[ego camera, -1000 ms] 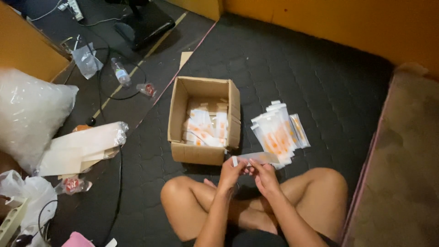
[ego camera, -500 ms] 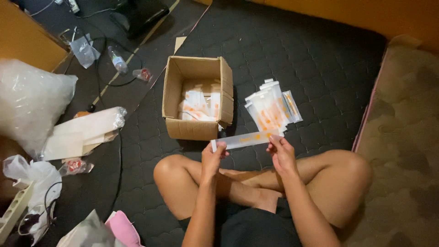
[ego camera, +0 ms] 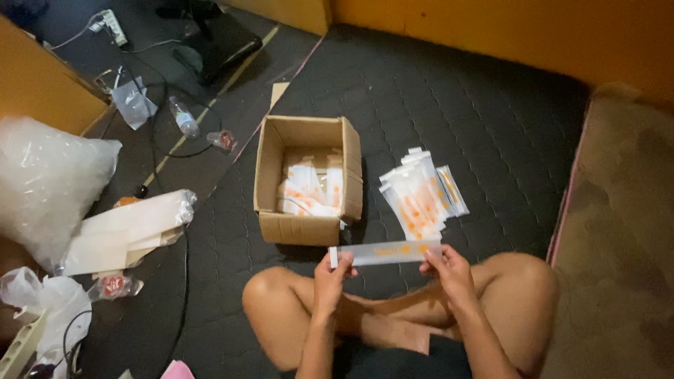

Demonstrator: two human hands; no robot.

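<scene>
Long, narrow clear plastic packet with orange print (ego camera: 385, 253) is stretched level between 2 hands, just above the person's crossed bare legs and near the front of the box. Left hand (ego camera: 331, 274) pinches the packet's left end, fingers closed tight on it; right hand (ego camera: 446, 268) grips the right end the same way, thumb over the top edge.

Just beyond the packet, an open brown cardboard box (ego camera: 307, 228) sits on the dark quilted mat (ego camera: 449, 98), flaps up, holding more white and orange packets laid flat inside. To the right of the box, touching nothing but the mat, lies a fanned pile of matching long packets (ego camera: 420, 193), its near end just beyond the right hand.

Far left, a big cloudy plastic bag (ego camera: 49, 182) bulges against an orange wall. Near it, a flat white bundle wrapped in clear film (ego camera: 126, 228) lies on the floor. Farther off sit a small clear plastic bottle (ego camera: 184, 118), a small clear bag (ego camera: 133, 102) and a black cable (ego camera: 158, 133). On the right edge of the mat runs a tan carpet (ego camera: 618, 245).
</scene>
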